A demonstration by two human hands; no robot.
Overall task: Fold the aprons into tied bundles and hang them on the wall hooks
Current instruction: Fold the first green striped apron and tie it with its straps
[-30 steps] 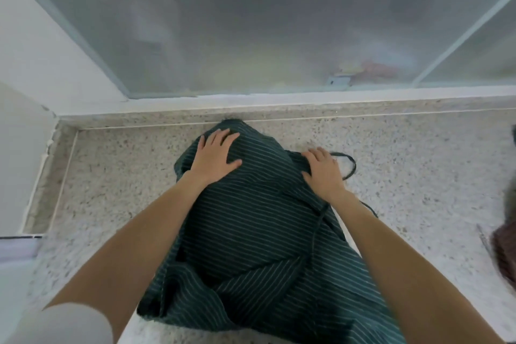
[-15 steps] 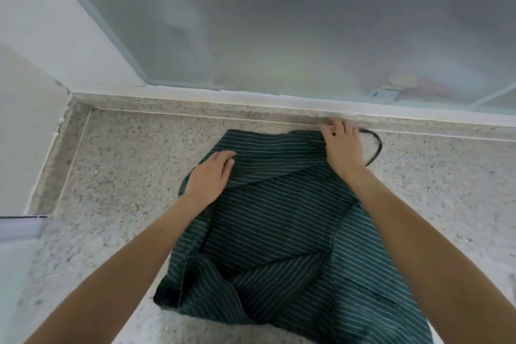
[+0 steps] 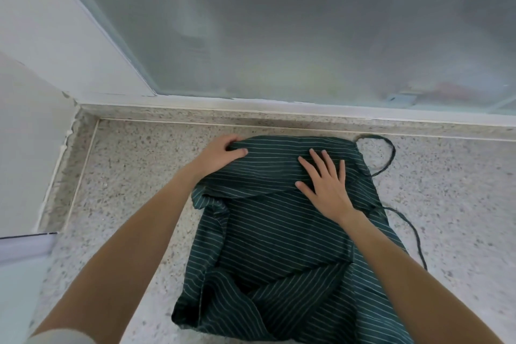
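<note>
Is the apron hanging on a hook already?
No, the apron lies on the speckled counter under both hands, left hand and right hand.

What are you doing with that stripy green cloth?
A person is folding a dark green striped apron on a speckled stone counter. The left hand grips the apron's far left corner, and the right hand presses flat on the cloth. The strings lie loose; nothing is tied yet.

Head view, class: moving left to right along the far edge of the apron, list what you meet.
Left hand gripping the apron corner → right hand flat on the cloth → strap loop on the counter.
</note>
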